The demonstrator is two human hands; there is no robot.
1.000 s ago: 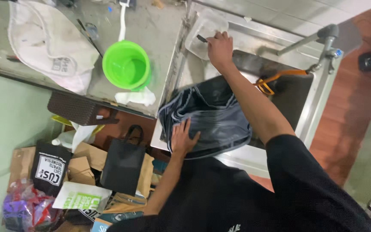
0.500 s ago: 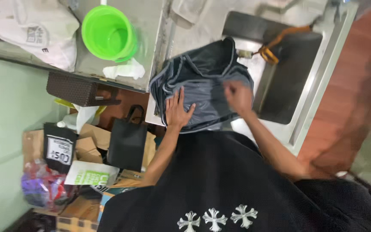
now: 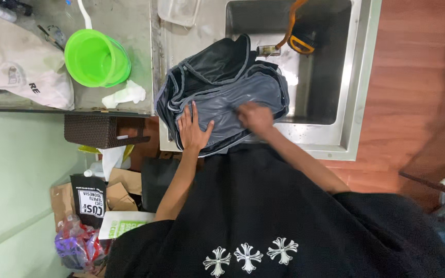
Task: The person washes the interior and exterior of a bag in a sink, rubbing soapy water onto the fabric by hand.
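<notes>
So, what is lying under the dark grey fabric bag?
The dark grey fabric bag rests on the steel sink edge, partly overhanging the basin. Both hands press it; anything underneath is hidden.

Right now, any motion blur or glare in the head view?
Head view: right hand smeared by motion blur on the dark bag; left hand sharp, flat on it; bright glare on the wet sink rim near the bag.

A shiny metal sink (image 3: 354, 77) sits by a grey counter (image 3: 124, 20). The floor (image 3: 413, 67) is brown wood. A pale green wall (image 3: 11, 170) has cardboard boxes (image 3: 122, 188) piled beside it.
</notes>
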